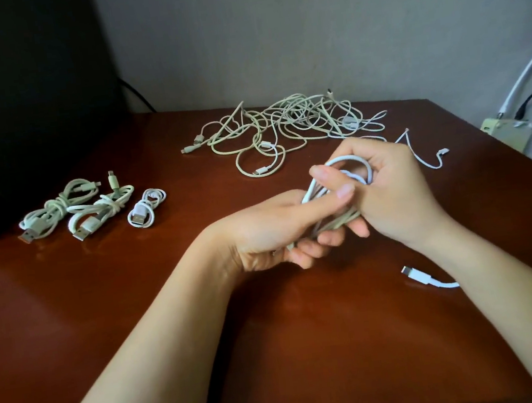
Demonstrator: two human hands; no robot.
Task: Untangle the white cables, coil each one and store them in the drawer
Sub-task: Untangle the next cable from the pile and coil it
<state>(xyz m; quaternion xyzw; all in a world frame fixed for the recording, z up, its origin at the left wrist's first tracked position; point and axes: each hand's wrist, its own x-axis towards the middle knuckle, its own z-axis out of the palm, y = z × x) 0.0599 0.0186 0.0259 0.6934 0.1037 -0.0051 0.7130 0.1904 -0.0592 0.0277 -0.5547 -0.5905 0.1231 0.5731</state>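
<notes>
Mid-coil: cable (346, 158) gripped L+R, loops could spring loose.
The left hand (275, 230) curls round the bunched loops and the right hand (386, 186) pinches the top loop, above mid-table (309, 346). If the wrap goes slack or the free plug (409, 271) by the right wrist snags, the bundle prob. unravels. Cable's thin, white, springy-looking. Behind: tangle (288, 121); 3 coils (98, 210) far left; no drawer in view.

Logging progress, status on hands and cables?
Left hand and right hand both grip one cable, part coiled. Three coiled cables lie at left; tangled pile behind. Nothing blocks; drawer not in view.
</notes>
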